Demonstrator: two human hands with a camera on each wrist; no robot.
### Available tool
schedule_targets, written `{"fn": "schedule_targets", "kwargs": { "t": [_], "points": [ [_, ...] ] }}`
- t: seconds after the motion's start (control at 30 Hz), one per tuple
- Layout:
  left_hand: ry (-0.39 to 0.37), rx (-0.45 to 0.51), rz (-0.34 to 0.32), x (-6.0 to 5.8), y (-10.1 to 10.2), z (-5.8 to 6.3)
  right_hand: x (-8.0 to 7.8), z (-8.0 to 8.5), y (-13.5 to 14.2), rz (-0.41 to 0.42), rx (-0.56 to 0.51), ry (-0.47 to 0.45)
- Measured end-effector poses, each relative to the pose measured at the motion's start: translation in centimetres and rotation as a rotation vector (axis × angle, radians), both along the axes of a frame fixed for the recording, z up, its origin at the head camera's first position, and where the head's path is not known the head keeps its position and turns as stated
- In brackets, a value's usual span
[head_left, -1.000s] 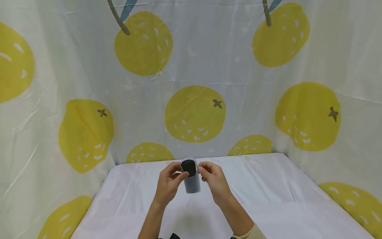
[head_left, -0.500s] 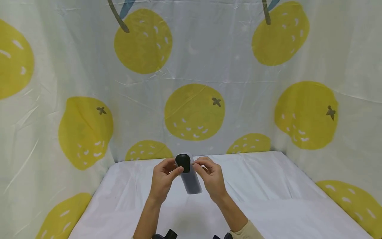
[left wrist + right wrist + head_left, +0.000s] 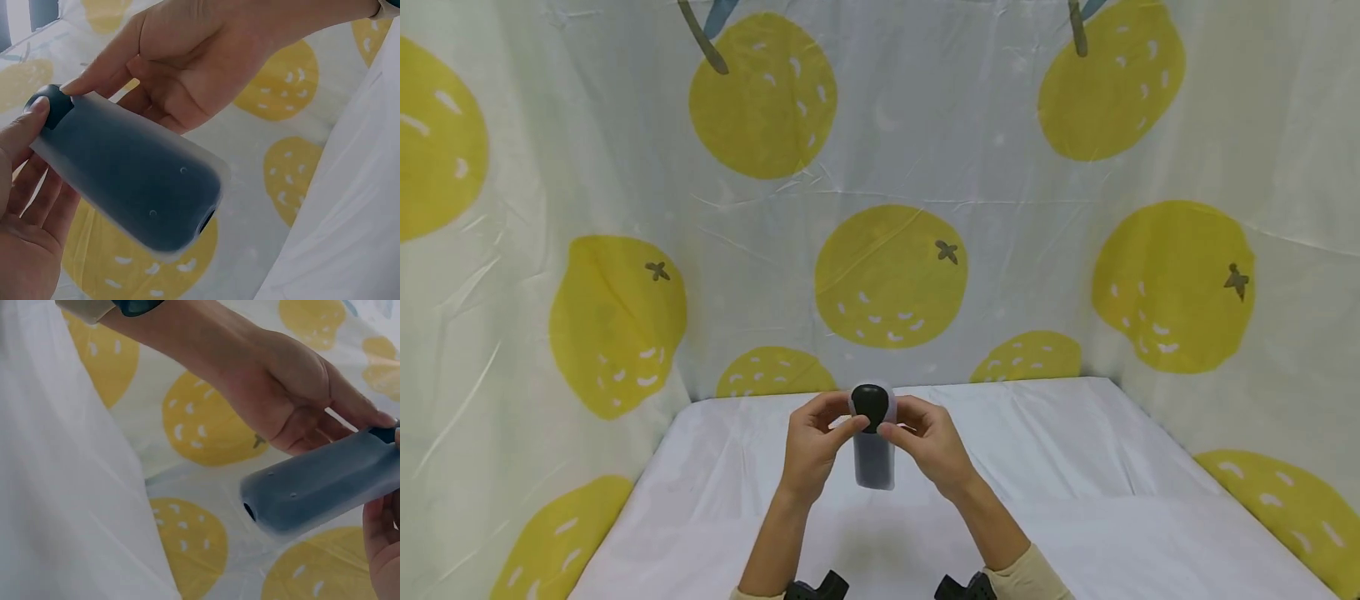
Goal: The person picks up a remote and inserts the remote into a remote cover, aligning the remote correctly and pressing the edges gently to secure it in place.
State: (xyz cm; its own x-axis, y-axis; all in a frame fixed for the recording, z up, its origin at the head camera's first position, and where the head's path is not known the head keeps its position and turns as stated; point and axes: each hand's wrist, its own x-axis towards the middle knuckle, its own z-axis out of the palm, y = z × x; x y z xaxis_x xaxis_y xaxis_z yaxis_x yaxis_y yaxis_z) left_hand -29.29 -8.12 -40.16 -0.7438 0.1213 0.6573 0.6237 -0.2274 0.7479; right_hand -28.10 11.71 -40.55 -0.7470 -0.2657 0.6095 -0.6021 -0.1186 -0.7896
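Note:
Both hands hold a slim frosted, translucent sleeve (image 3: 874, 463) upright over the table, with a dark thing inside it whose kind does not show. A smooth black rounded end (image 3: 870, 403) shows at the top of the sleeve. My left hand (image 3: 811, 450) pinches the left side, its thumb on the black end. From the right, my right hand (image 3: 937, 443) pinches the other side, thumb at the black part's lower edge. In the left wrist view, the sleeve's far end (image 3: 181, 219) has rounded corners, two small round marks and a dark slot.
A white cloth (image 3: 1060, 483) covers the table below the hands. Behind and at both sides hangs a pale curtain (image 3: 1000, 275) printed with yellow fruit. Black wrist mounts (image 3: 820, 586) and beige sleeve cuffs (image 3: 1028, 573) show at the bottom edge.
The frosted sleeve tilted left half a second ago and now stands upright again. My right thumb has shifted from the sleeve's right edge to the front, by the black end.

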Motion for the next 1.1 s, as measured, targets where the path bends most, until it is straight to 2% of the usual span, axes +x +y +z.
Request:
{"fn": "schedule_targets", "kwargs": {
  "t": [0.1,0.33,0.53,0.67,0.9,1.0,1.1],
  "points": [
    [0.012,-0.013,0.009,0.0,0.2,0.0,-0.1,0.0,0.1,-0.02,0.0,0.011],
    [0.019,-0.097,0.104,0.0,-0.2,0.3,0.1,0.2,0.1,-0.05,0.033,0.043],
    [-0.003,-0.031,0.161,0.5,-1.0,1.4,0.0,0.2,-0.1,-0.074,0.05,0.104],
    [-0.003,-0.079,0.132,0.7,-1.3,1.8,0.1,0.2,-0.4,-0.099,0.086,0.161],
    [-0.107,-0.086,0.032,1.0,-1.6,2.0,0.2,0.1,-0.8,-0.131,0.115,0.267],
    [-0.1,-0.11,0.055,1.3,-1.6,2.2,0.1,0.0,-1.0,-0.167,0.142,0.329],
    [-0.058,-0.136,0.121,1.5,-1.3,2.4,0.1,-0.1,-1.1,-0.225,0.199,0.398]
  ]
}}
